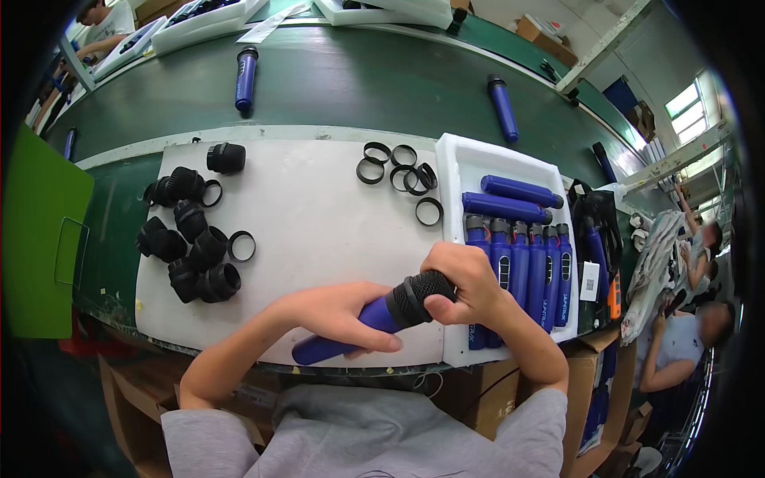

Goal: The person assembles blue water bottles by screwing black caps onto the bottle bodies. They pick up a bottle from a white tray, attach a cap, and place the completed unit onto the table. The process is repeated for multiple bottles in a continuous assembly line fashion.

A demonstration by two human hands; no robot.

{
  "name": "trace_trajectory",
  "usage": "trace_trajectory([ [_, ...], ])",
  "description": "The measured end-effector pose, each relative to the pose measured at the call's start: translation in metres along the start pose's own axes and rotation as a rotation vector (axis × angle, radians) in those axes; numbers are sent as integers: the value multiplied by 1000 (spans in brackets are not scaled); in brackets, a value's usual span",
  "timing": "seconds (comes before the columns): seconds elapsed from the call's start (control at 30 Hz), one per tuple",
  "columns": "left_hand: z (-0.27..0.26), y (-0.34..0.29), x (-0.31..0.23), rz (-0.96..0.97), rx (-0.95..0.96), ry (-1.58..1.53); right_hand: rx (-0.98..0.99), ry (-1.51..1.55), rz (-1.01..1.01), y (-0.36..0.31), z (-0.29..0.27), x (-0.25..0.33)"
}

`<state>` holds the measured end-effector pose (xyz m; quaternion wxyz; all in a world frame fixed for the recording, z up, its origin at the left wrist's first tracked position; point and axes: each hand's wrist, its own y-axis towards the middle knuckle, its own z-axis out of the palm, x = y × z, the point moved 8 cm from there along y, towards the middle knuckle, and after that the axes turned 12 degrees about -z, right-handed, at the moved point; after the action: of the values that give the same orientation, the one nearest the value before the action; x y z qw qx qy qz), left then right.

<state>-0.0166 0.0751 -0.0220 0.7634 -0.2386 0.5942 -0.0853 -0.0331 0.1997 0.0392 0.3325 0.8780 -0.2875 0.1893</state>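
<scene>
A microphone (381, 315) with a blue body and a black mesh head lies slantwise across both my hands, over the near edge of the white work board (311, 215). My left hand (343, 317) is closed around the blue body, thumb along its near side. Around the black mesh head my right hand (466, 283) is wrapped, thumb pressed against it. Several black microphone heads (209, 247) sit in a cluster on the left of the board. Black rings (404, 178) lie at its far right, and two more rest beside the heads.
To the right, a white foam tray (453, 187) holds several blue microphone bodies (519, 263). Beyond the board, a green conveyor belt (358, 88) carries blue microphones (245, 80). A green panel (40, 231) stands at left. Cardboard boxes (590, 398) sit below; other people work at far right and far left.
</scene>
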Motion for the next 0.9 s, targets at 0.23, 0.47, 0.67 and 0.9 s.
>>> trace_trajectory([
  [0.23,14,6,5,-196,60,-264,47,-12,35,-2,1,-5],
  [0.47,-4,-2,-2,-230,-345,-14,96,20,352,0,8,-23],
  [0.67,-8,2,2,-78,-176,-110,29,39,210,1,3,-14],
  [0.9,31,12,9,-46,292,-362,-6,97,-60,3,5,0],
])
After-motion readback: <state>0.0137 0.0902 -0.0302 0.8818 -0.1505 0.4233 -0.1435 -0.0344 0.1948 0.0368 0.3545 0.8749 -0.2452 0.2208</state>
